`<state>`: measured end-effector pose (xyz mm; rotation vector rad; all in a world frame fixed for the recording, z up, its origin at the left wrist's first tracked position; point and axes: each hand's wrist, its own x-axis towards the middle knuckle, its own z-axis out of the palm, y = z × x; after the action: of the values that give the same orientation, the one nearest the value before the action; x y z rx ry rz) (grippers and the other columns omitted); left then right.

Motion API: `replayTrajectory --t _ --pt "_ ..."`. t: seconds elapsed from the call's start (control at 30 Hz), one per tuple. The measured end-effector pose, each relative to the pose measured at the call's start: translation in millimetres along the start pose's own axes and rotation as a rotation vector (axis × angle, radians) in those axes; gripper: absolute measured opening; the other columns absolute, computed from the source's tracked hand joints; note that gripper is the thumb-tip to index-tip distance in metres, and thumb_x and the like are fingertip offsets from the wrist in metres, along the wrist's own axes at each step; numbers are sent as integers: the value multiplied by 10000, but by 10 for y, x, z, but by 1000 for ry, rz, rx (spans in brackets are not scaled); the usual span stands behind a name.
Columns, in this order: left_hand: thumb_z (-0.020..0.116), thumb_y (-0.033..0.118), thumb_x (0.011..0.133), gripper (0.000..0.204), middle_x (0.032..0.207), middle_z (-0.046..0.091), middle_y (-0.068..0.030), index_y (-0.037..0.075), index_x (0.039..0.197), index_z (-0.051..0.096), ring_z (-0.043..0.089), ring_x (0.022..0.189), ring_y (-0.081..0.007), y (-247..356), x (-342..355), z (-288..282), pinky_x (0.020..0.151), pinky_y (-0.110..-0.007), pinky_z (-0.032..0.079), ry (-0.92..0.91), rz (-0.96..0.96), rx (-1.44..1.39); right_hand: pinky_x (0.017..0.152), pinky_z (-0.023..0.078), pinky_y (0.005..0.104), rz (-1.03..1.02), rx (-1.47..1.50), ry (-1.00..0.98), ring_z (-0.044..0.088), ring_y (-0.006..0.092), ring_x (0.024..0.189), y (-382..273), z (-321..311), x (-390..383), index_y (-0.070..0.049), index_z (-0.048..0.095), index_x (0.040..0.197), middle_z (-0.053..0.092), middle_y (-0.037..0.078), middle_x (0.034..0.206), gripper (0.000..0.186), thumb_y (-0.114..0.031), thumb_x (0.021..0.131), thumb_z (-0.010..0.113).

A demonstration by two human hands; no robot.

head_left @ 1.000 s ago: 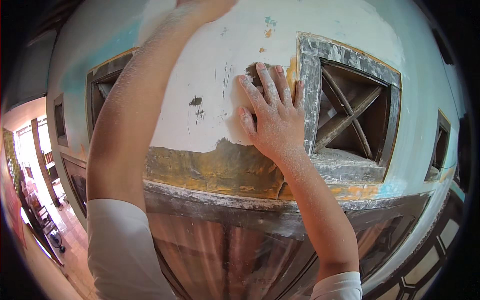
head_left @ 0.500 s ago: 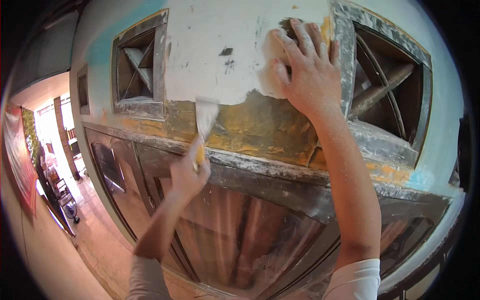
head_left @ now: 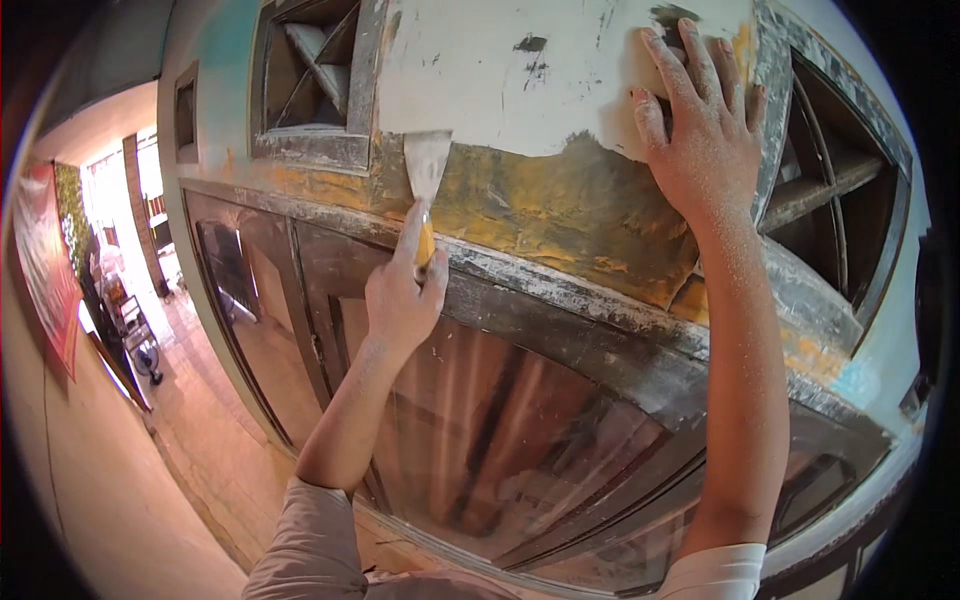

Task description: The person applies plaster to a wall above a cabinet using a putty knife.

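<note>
My left hand (head_left: 405, 298) is closed round the yellow handle of a putty knife (head_left: 430, 165), its forefinger stretched along the tool. The wide metal blade points up, its edge at the lower border of the white paint layer (head_left: 480, 90). Below that border lies a bare brown and ochre strip (head_left: 560, 215) of wall. My right hand (head_left: 705, 150), dusted with pale powder, rests flat with fingers spread on the white surface at the right. Its fingertips are beside a dark bare patch (head_left: 676, 18). It holds nothing.
Framed vent openings with crossed bars stand at the left (head_left: 315, 70) and right (head_left: 835, 190). A scuffed ledge (head_left: 560, 285) runs below the strip, above dark-framed glass panels (head_left: 500, 430). At far left, a tiled passage (head_left: 200, 440) leads to a bright opening with a fan (head_left: 148, 362).
The whole view has shifted, so the wall sits higher and further right. My left hand still grips the putty knife at the paint border; my right hand stays flat on the wall.
</note>
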<state>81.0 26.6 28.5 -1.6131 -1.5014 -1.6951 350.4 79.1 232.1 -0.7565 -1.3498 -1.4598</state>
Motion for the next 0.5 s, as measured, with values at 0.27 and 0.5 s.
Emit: replayTrajectory --t 0.27,0.5 --pt "579 156 965 616 1094 709 -251 165 1551 391 719 871 -396 6 465 -455 813 -441 557 -84 58 27 1228 212 604 -2 -38 -17 286 265 1529 6 -16 -22 -408 417 1533 351 -38 1639 528 -453 1019 530" --pt "628 185 927 636 1012 717 -239 187 1529 422 701 869 -434 -129 557 -811 811 -487 554 -229 66 180 1218 229 599 80 -146 -62 271 297 1532 -251 110 222 -407 411 1538 366 -19 1633 546 -399 1007 537"
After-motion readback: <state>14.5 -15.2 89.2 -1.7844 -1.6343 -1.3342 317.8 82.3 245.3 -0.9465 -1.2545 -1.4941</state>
